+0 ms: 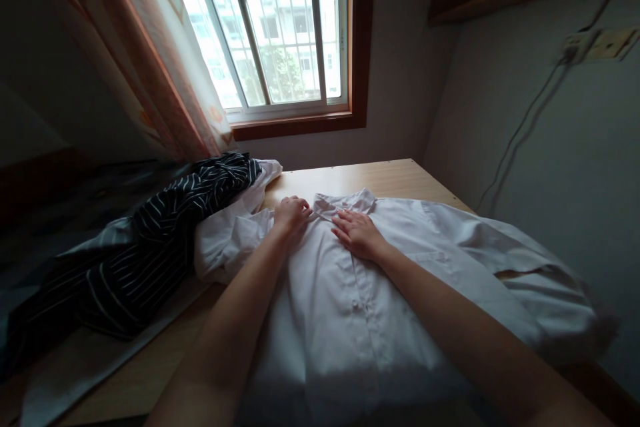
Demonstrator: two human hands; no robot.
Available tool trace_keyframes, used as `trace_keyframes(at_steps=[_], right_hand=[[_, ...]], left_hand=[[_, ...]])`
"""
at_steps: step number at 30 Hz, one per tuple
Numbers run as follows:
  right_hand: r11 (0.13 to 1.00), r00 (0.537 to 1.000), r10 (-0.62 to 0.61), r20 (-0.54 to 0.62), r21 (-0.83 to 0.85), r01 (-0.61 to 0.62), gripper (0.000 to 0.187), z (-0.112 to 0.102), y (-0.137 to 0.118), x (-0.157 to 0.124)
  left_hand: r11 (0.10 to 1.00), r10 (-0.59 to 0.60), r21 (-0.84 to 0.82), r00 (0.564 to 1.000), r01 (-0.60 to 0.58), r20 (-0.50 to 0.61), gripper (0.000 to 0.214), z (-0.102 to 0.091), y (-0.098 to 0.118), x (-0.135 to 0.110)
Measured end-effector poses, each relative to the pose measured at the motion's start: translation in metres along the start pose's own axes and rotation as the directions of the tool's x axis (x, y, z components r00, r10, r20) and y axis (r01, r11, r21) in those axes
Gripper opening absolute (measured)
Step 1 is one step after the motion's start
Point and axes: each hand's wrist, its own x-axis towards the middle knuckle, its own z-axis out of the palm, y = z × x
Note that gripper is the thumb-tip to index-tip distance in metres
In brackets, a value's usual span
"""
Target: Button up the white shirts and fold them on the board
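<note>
A white button-up shirt (350, 320) lies front side up on a wooden table (380, 177), its collar pointing toward the window. My left hand (291, 213) rests on the shirt just left of the collar, fingers curled down onto the cloth. My right hand (356, 232) lies flat on the shirt's chest just below the collar, fingers stretched out and pointing left. The shirt's right sleeve (540, 267) spreads out toward the wall.
A black garment with thin white stripes (165, 233) is heaped at the table's left, over more white cloth (225, 240). Behind the table are a window (270, 27) and a patterned curtain (160, 60). A wall socket with a cable (575, 53) hangs on the right wall.
</note>
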Motion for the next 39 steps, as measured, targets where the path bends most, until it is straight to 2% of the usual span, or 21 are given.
trace_keyframes(at_steps=[5, 8, 17, 20, 25, 28, 33, 36, 39], right_hand=[[1.000, 1.000, 0.009, 0.016, 0.011, -0.009, 0.049, 0.002, 0.001, 0.002], [1.000, 1.000, 0.010, 0.012, 0.009, -0.010, 0.049, 0.001, 0.000, 0.001], [1.000, 1.000, 0.025, -0.006, -0.002, -0.025, 0.047, 0.003, 0.001, -0.002], [1.000, 1.000, 0.022, -0.016, -0.014, -0.023, 0.045, -0.003, -0.002, 0.003], [0.990, 0.988, 0.139, -0.070, 0.001, -0.139, 0.040, -0.022, -0.014, 0.041], [0.974, 0.966, 0.226, -0.124, 0.016, -0.225, 0.034, -0.025, -0.024, 0.071], [0.906, 0.902, 0.414, -0.122, 0.149, -0.395, 0.041, -0.012, -0.033, 0.109], [0.862, 0.881, 0.471, -0.052, 0.239, -0.447, 0.038, -0.002, -0.029, 0.120], [0.832, 0.858, 0.511, -0.039, 0.272, -0.483, 0.041, 0.007, -0.022, 0.124]], left_hand=[[0.992, -0.083, -0.106, 0.993, 0.073, -0.087, 0.024, 0.015, -0.005, 0.001], [0.976, -0.133, -0.184, 0.986, 0.113, -0.102, 0.026, 0.021, -0.006, 0.004], [0.986, -0.108, -0.140, 0.987, 0.091, -0.122, 0.023, 0.028, 0.001, 0.006], [0.985, -0.107, -0.149, 0.989, 0.091, -0.106, 0.022, 0.027, 0.001, 0.005], [0.982, -0.088, -0.175, 0.990, 0.068, -0.108, 0.025, 0.024, -0.001, 0.004], [0.982, -0.080, -0.178, 0.990, 0.059, -0.117, 0.027, 0.025, -0.002, 0.004], [0.983, -0.074, -0.175, 0.990, 0.052, -0.121, 0.029, 0.027, -0.002, 0.005], [0.984, -0.081, -0.169, 0.990, 0.061, -0.114, 0.030, 0.028, -0.002, 0.006], [0.982, -0.122, -0.155, 0.986, 0.104, -0.114, 0.031, 0.030, -0.003, 0.007]])
